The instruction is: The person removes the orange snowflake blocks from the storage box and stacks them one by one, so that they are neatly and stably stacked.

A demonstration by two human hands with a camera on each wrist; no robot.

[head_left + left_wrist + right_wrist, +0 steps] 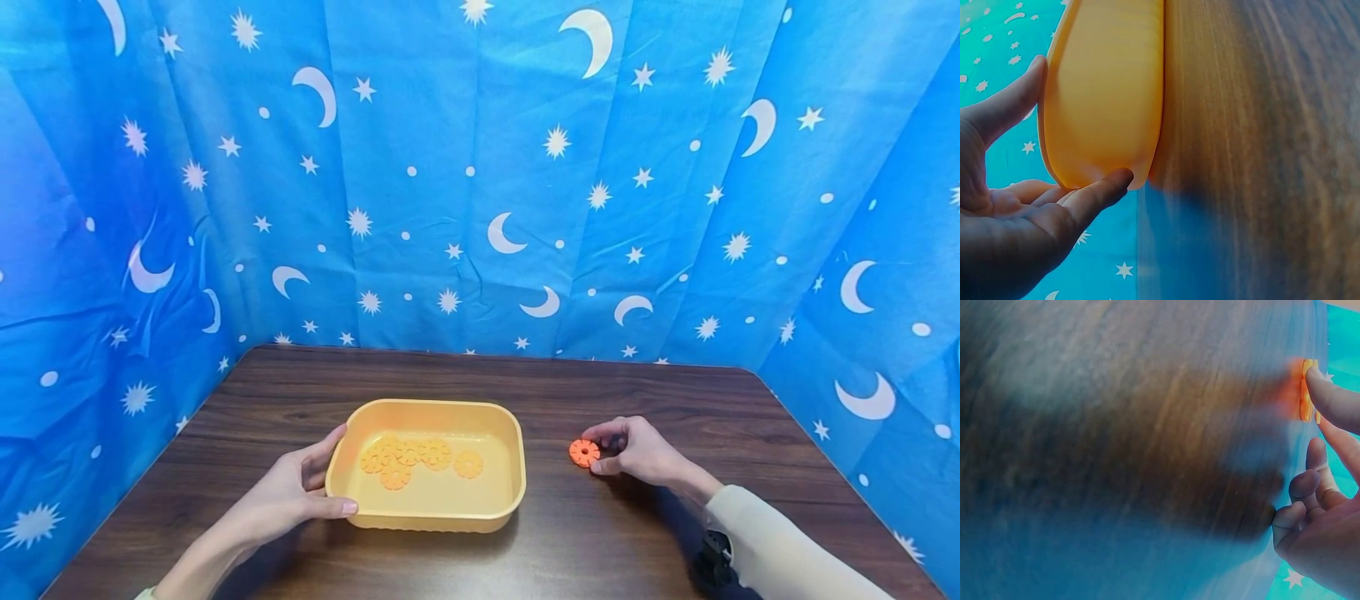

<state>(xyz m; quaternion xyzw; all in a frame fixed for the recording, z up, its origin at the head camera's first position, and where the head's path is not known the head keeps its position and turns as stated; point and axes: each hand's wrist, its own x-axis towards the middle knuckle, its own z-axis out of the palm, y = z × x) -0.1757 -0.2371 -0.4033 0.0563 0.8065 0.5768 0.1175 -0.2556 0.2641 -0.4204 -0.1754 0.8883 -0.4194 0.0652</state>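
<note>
My left hand (281, 492) grips the left end of a yellow plastic tub (427, 521), its thumb at the near corner and its fingers along the far side. In the left wrist view the thumb and fingers (1099, 197) span the tub's rounded end wall (1104, 94). Several orange notched discs (395, 475) lie flat in the tub, mostly in an overlapping cluster, with one disc (468, 464) apart to the right. Right of the tub, my right hand (641, 454) pinches an orange notched disc (582, 453) by its edge between thumb and fingers. The right wrist view shows the orange disc (1305, 390) edge-on, low at the table.
Both hands work over a dark wood-grain table (600, 542). Blue cloth (480, 192) printed with white moons and stars hangs behind it and along both sides. A black device (712, 560) sits under the right wrist, by the pale sleeve (780, 542).
</note>
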